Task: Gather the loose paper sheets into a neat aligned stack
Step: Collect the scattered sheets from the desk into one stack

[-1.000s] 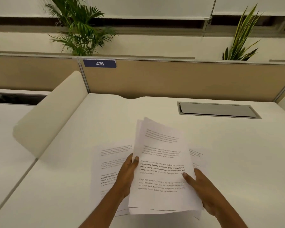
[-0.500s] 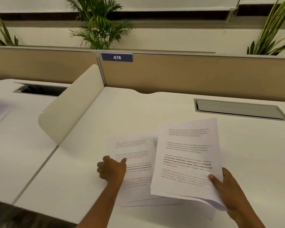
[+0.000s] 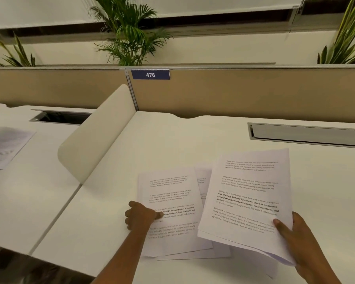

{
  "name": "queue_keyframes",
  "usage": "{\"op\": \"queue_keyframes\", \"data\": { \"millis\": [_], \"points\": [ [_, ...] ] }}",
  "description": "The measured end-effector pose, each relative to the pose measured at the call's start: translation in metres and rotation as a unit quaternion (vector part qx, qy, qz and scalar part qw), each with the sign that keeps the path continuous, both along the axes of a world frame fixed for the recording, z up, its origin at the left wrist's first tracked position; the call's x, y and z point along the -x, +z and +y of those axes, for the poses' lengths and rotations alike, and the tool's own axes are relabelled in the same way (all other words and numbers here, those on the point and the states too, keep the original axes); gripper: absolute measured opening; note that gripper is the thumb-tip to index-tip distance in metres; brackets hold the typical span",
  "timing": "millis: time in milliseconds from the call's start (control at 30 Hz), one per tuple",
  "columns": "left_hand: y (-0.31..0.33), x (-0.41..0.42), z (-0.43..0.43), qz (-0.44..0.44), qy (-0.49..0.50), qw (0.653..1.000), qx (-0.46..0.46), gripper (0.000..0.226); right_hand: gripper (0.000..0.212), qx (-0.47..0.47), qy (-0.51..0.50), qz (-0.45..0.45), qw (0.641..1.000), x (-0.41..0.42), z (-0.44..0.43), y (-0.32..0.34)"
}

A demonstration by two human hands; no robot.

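A bundle of printed white sheets point(image 3: 248, 197) is lifted off the white desk point(image 3: 172, 140), and my right hand point(image 3: 299, 240) grips its lower right corner, thumb on top. To its left, loose printed sheets point(image 3: 172, 210) lie flat on the desk, one overlapping another that peeks out beneath. My left hand point(image 3: 140, 215) rests on the left edge of the top loose sheet, fingers curled and the thumb pressing on the paper. I cannot tell whether the fingers reach under the sheet.
A curved cream divider point(image 3: 94, 136) rises on the left. Beyond it, another printed sheet point(image 3: 6, 146) lies on the neighbouring desk. A beige partition point(image 3: 234, 93) with a "476" tag point(image 3: 150, 74) closes the back. A closed cable hatch point(image 3: 305, 134) sits at the back right.
My left hand let go of the bundle and moved left onto the loose sheets on the desk. My right hand carried the bundle to the right. The view turned left.
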State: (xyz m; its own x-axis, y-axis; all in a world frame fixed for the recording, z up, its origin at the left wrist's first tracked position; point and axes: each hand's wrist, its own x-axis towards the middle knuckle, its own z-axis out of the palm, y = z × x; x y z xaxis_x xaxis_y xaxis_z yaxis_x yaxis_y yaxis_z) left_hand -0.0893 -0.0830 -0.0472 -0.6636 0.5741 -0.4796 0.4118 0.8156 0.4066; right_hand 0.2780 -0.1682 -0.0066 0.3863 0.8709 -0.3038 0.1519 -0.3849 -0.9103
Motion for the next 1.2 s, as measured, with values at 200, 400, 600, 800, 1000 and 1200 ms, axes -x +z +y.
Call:
{"op": "queue_keyframes", "data": {
  "millis": [200,400,600,800,1000,1200],
  "points": [
    [-0.006,0.011,-0.003,-0.037,-0.005,0.996,-0.08,0.074,0.027,-0.005,-0.008,0.011,1.0,-0.006,-0.003,-0.004],
    [0.018,0.032,-0.008,-0.156,-0.036,0.953,-0.259,0.006,0.027,-0.004,-0.014,-0.005,1.0,-0.014,-0.003,-0.007],
    [0.079,0.059,-0.014,-0.157,-0.049,0.909,-0.382,0.014,0.027,-0.007,-0.012,-0.012,1.0,-0.012,-0.002,-0.004],
    [0.124,0.072,-0.017,-0.328,-0.029,0.845,-0.422,0.017,0.031,-0.007,0.027,-0.03,0.999,0.001,0.001,-0.001],
    [0.097,0.011,-0.019,-0.419,-0.077,0.831,-0.359,0.018,0.037,0.005,0.085,0.045,0.995,0.036,0.002,0.008],
    [0.067,-0.03,-0.028,-0.386,-0.104,0.862,-0.311,0.013,0.042,-0.005,0.125,0.116,0.985,0.06,-0.004,0.017]
  ]
}}
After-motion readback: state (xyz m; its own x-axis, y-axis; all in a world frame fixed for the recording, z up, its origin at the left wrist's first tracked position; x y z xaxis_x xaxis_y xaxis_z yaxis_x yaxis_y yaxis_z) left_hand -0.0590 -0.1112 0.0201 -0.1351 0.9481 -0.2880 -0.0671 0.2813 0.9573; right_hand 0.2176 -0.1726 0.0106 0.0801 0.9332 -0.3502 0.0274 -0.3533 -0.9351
